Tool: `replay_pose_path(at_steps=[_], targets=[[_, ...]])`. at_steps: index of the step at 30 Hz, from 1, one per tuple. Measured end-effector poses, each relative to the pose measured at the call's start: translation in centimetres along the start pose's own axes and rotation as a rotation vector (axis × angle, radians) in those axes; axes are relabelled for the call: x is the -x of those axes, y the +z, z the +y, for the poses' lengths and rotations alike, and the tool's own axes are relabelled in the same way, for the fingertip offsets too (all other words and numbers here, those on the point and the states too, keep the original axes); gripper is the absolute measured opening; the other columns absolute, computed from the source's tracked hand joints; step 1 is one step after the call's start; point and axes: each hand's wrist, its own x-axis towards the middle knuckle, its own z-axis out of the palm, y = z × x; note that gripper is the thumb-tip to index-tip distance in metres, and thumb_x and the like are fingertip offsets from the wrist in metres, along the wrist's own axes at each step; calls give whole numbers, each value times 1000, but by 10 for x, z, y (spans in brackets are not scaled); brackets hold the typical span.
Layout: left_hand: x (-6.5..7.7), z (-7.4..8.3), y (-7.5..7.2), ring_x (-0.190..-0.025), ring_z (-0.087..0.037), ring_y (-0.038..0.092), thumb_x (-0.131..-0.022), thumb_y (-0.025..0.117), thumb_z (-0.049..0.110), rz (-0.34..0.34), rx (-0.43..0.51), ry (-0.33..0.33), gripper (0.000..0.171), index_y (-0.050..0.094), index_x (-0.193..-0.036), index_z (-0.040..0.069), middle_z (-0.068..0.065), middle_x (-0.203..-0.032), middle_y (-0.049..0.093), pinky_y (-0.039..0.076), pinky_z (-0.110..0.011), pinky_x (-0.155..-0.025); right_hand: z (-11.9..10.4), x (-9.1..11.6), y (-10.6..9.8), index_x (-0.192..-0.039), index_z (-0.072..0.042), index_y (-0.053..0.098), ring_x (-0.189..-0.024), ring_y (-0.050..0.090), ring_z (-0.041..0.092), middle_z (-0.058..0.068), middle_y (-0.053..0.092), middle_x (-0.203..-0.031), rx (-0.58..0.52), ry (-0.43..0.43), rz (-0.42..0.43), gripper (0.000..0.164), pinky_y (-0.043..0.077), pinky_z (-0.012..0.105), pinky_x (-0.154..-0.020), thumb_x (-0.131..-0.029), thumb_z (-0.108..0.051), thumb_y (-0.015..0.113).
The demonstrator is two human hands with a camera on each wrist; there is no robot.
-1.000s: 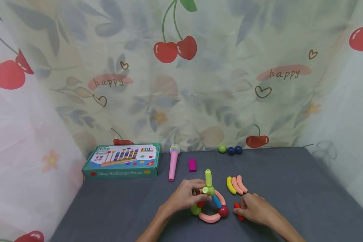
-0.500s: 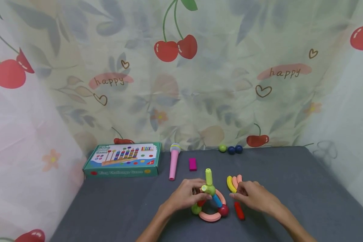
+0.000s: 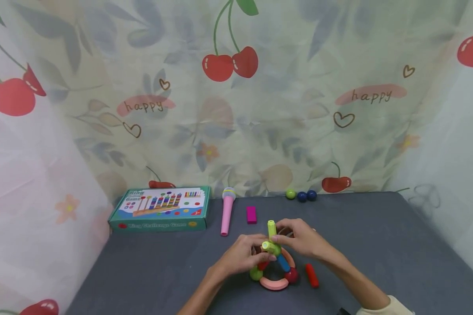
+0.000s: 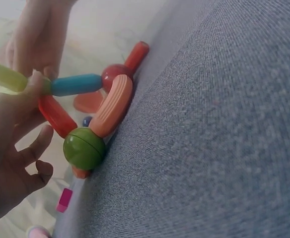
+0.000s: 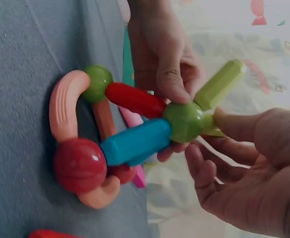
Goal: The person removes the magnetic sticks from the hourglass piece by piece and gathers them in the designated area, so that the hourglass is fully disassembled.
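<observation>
L hand (image 3: pixel 244 253) grips grn ball (image 5: pixel 183 123) — R hand (image 3: pixel 302 238) pinches lime stick (image 3: pixel 271 226).

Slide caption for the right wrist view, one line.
Left hand grips a glossy green ball; right hand pinches a straight yellow-green rod.

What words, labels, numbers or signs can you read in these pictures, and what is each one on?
"Ring Challenge Game": front side of the teal box.
"Ring" and "Game": the box's top; the word between them is too blurred to read.
"3+": corner of the box's top.
"happy": twice on the patterned backdrop.
I can read nothing else.
</observation>
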Motion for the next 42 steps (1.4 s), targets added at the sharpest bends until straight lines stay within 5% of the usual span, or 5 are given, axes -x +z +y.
replay_pose_path(at_steps=[8, 17, 27, 37, 42], targets=[[-3, 1, 1, -68, 6, 53, -97, 76, 24, 3, 15, 16, 23, 76, -117, 13, -4, -106, 76, 48, -13, -62, -3, -3, 3, -105, -2, 76, -90, 70, 15, 9, 78, -98, 0, 9, 73, 14, 57, 26, -80, -99, -14, 70], [-1, 4, 0, -73, 5, 55, -97, 76, 26, 13, 15, -24, 28, 76, -123, 15, -5, -120, 77, 50, -14, -67, -9, -5, -8, -115, 3, 69, -83, 68, 15, 14, 75, -97, -90, 91, 232, 19, 55, 27, -73, -105, -12, 62], [1, 4, -2, -74, 4, 55, -97, 76, 26, 17, 16, -56, 27, 77, -123, 17, -2, -121, 77, 50, -14, -68, -14, 15, -29, -120, 2, 71, -92, 71, 19, 10, 76, -104, 126, 145, 221, 28, 59, 40, -82, -100, -18, 70], [-2, 7, 0, -76, 4, 55, -97, 76, 27, 11, 20, -67, 27, 77, -123, 19, 0, -122, 76, 50, -15, -69, 25, 59, -30, -128, 4, 61, -59, 49, 4, -4, 58, -74, 238, 174, 77, 42, 42, 23, -56, -94, -15, 77], [-2, 6, 0, -76, 4, 56, -96, 76, 28, 9, 14, -75, 28, 77, -123, 19, 0, -122, 76, 51, -15, -69, 97, 68, -23, -122, -3, 67, -56, 50, 7, -5, 57, -68, 216, 259, -36, 44, 39, 23, -53, -91, -30, 82]])
